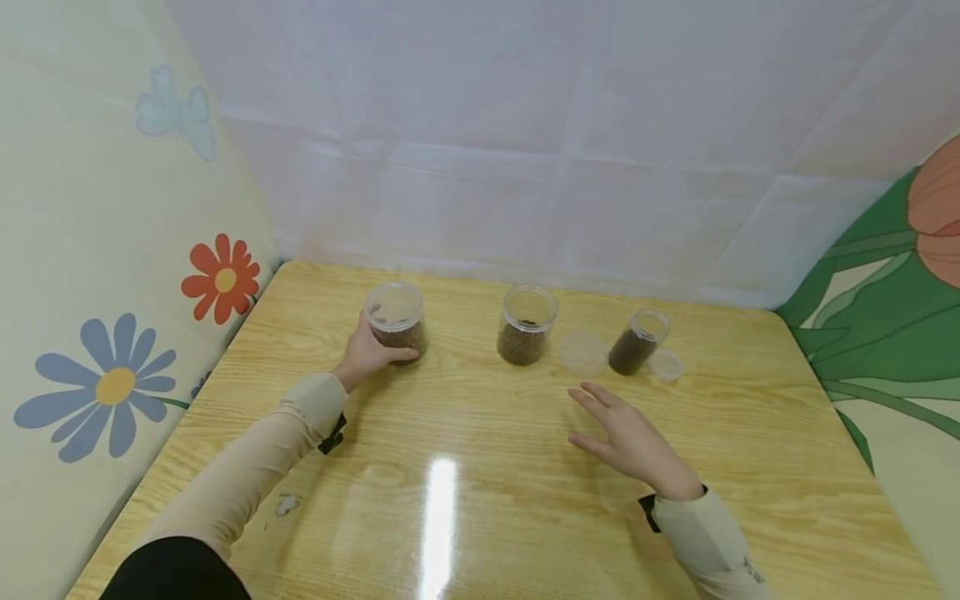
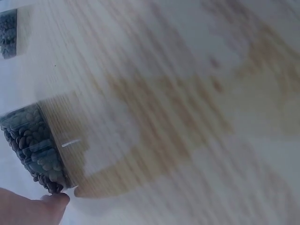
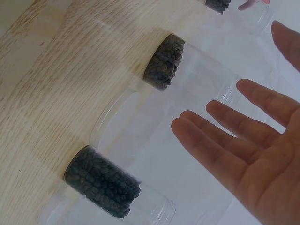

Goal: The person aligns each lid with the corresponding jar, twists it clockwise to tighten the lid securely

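Bright head view, white glare strip [image 1: 438, 529] on near tabletop [image 1: 495, 433] between left hand [image 1: 367, 352] and right hand [image 1: 633, 442], faint shadows [image 1: 362, 400] near both, left-wrist view hazy, blurred

Tabletop [image 1: 510, 450]: wood-grained, smooth, glossy — a bright streak of light reflects in it
Jars [image 1: 529, 308]: clear, smooth and shiny, glass or plastic — cannot tell which
Lids [image 1: 584, 353]: translucent, smooth, plastic-looking
Coffee beans [image 3: 102, 183]: hard-looking, knobbly in the mass
Backdrop [image 1: 480, 133]: cloth, matt, creased
Sleeves [image 1: 247, 467]: cloth, matt, softly wrinkled
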Available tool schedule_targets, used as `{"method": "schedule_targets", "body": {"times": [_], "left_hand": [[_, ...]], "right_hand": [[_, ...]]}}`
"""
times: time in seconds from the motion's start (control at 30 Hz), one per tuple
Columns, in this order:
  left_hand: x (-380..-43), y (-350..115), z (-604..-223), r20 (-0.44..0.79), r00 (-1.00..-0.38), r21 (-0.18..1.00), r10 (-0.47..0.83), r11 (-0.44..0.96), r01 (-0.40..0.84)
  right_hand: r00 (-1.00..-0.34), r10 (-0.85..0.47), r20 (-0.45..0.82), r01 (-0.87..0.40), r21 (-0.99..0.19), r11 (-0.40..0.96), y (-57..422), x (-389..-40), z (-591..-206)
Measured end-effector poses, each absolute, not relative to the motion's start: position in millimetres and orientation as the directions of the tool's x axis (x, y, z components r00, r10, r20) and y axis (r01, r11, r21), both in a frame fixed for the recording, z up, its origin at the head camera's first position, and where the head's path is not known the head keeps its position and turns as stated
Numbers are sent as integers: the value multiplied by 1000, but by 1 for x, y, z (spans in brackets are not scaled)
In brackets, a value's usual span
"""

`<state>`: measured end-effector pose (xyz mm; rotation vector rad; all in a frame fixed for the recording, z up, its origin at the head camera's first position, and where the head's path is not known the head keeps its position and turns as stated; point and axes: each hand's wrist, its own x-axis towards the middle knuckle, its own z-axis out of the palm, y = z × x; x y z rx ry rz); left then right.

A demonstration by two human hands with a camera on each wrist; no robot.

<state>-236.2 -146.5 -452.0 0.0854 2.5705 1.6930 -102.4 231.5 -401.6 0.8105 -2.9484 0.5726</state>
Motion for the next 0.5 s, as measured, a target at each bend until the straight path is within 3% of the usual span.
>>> {"method": "schedule_targets", "body": {"times": [0.5], "left_hand": [[-227, -160, -430, -123, -985, 923, 124, 378, -68]], "right_hand": [[-865, -489, 113, -495, -359, 791, 231, -101, -402]]}}
